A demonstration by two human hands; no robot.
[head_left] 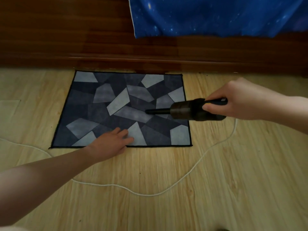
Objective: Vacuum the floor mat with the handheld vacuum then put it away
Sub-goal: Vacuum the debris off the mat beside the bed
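Handheld vacuum (pixel 188 110) sits in your right hand (pixel 236 100), at the 3 o'clock side of the floor mat (pixel 100 114). Your fingers are curled round its dark handle, with the thumb on the near side. The body hangs over the mat's right edge, and the slim black nozzle points toward 9 o'clock, its tip over the patchwork just right of the mat's centre. Whether the tip touches the fabric cannot be told.

The mat is a rectangle of grey and dark blue angular patches with a black border. It lies flat on the pale wood-grain floor (pixel 233 180), and its 12 o'clock edge lies against a dark brown wooden panel (pixel 66 39).

Your left hand (pixel 110 144) rests on the mat's 6 o'clock edge, palm down, with the fingers straight, spread and flat on the fabric, gripping nothing.

A white cord (pixel 200 157) runs from beneath your right hand toward 6 o'clock, curves across the floor and passes under your left forearm. Another stretch lies at 9 o'clock.

A starry blue cloth (pixel 216 15) hangs over the panel at 1 o'clock.
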